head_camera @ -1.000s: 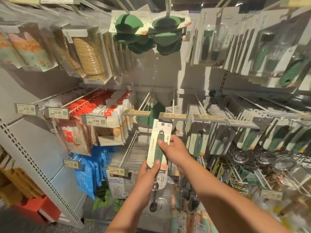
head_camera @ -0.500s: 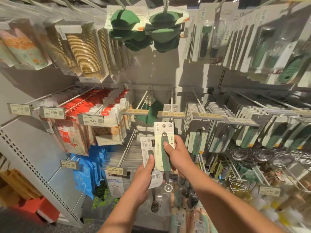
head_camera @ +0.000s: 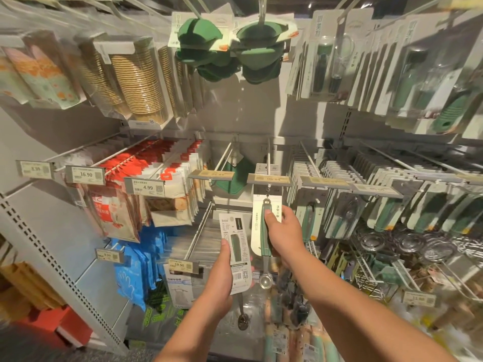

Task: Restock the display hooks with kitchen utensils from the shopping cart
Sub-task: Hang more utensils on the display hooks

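Gripping a carded green-handled scoop (head_camera: 264, 231), the right hand (head_camera: 283, 231) holds its card top just under the display hook (head_camera: 268, 163). Below and left of that hook, the left hand (head_camera: 222, 278) holds a second carded utensil (head_camera: 236, 254).

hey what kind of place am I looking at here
Most likely a retail store's kitchenware aisle. Carded goods hang in rows on display hooks, price tags front the hooks, and the right hand holds a carded green-handled scoop up at one hook while the left hand grips another packaged utensil.

Paper cup packs (head_camera: 136, 82) top left, blue glove bags (head_camera: 130, 267) below, red-white pkts (head_camera: 146, 173) between.
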Tool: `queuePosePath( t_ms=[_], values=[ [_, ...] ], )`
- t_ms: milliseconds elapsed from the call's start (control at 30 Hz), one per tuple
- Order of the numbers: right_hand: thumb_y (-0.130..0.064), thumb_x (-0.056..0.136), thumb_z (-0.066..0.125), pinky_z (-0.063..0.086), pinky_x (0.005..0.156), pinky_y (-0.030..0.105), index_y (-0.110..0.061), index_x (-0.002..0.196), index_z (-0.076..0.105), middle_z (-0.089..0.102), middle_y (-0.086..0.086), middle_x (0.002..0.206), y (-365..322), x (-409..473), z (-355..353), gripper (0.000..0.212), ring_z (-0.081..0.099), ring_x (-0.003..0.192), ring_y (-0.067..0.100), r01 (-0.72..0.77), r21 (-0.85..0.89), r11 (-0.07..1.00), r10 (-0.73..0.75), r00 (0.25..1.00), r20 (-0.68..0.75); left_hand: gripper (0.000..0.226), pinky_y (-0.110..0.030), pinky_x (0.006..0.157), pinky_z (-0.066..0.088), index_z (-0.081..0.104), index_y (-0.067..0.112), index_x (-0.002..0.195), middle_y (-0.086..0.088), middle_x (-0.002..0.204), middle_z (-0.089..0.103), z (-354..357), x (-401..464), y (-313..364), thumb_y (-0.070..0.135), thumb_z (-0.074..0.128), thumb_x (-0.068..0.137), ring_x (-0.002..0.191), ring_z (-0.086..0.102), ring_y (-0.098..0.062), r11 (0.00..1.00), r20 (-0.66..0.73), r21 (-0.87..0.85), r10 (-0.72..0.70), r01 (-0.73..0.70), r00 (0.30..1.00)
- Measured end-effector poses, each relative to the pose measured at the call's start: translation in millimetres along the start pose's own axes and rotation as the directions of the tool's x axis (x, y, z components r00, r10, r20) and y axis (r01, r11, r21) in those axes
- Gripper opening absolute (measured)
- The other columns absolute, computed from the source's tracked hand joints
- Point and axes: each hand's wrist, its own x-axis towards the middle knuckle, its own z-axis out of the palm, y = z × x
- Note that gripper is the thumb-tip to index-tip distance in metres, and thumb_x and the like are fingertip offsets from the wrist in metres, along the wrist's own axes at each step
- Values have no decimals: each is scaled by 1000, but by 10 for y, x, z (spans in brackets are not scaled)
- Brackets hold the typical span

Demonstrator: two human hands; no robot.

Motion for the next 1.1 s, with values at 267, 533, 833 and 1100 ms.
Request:
queuePosePath(
  t_ms=[267,533,833,1100],
  values=[
    [-45,99,64,34,117,43,-4,161,22,36,14,163,-26,87,-83,84,37,148,36,-182,-128,975,195,976,94,45,-48,92,53,66,33,107,-9,108,77,5,-45,63,62,33,105,94,68,-26,999,-42,-16,-28,27,999],
    [-42,99,66,63,85,36,-14,111,70,75,7,112,-53,-145,49,31,73,91,16,-225,-2,974,214,925,312,54,-36,72,52,70,25,118,-3,99,69,13,-14,40,68,47,97,79,62,-16,999,-29,-17,30,-30,999],
    [-44,100,65,64,84,37,-10,110,74,80,1,97,-143,-277,-16,37,76,84,11,-209,-8,978,189,864,466,74,-42,95,53,62,27,138,-14,115,77,36,10,77,71,14,102,114,70,-32,997,-15,-75,28,-29,999],
    [-21,100,66,53,76,25,-18,122,68,74,-1,115,26,-214,-55,22,70,101,14,-127,-54,990,138,935,328,73,-36,81,54,69,22,124,-10,107,79,148,-26,93,64,12,106,91,77,-21,997,71,-4,80,-80,994]
  ],
)
